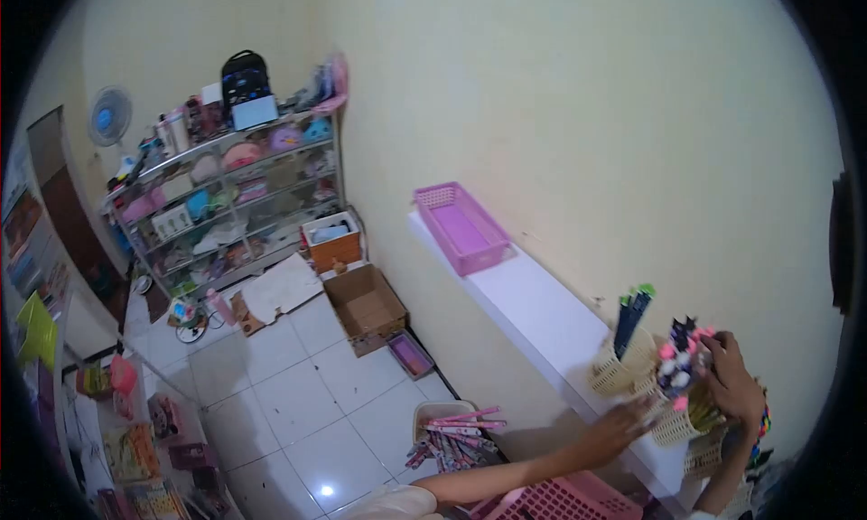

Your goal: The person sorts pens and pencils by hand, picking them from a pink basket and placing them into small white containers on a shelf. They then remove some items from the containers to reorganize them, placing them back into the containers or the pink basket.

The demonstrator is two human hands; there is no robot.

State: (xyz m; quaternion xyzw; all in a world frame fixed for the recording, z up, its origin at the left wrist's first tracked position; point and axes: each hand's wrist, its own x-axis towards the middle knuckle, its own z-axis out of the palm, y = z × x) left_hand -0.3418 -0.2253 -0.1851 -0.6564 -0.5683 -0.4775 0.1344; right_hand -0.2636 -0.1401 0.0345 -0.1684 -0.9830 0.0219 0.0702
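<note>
My right hand (733,383) is curled around the top of a bunch of pens with pink, black and white figure toppers (675,362), at the right end of a white wall shelf. My left hand (616,432) is just below, its fingers at the side of the small cream baskets and smeared by motion. Beside the bunch, a cream woven basket (623,368) holds dark pens with green tops (632,317). Another cream basket (673,427) sits under my right hand with thin yellowish sticks in it.
A purple basket (465,231) sits on the far end of the white shelf (542,312). Below are a bin of pink rolled items (456,434) and a pink crate (569,500). On the floor are a cardboard box (366,308) and purple tray (411,355). A glass cabinet (244,195) stands behind.
</note>
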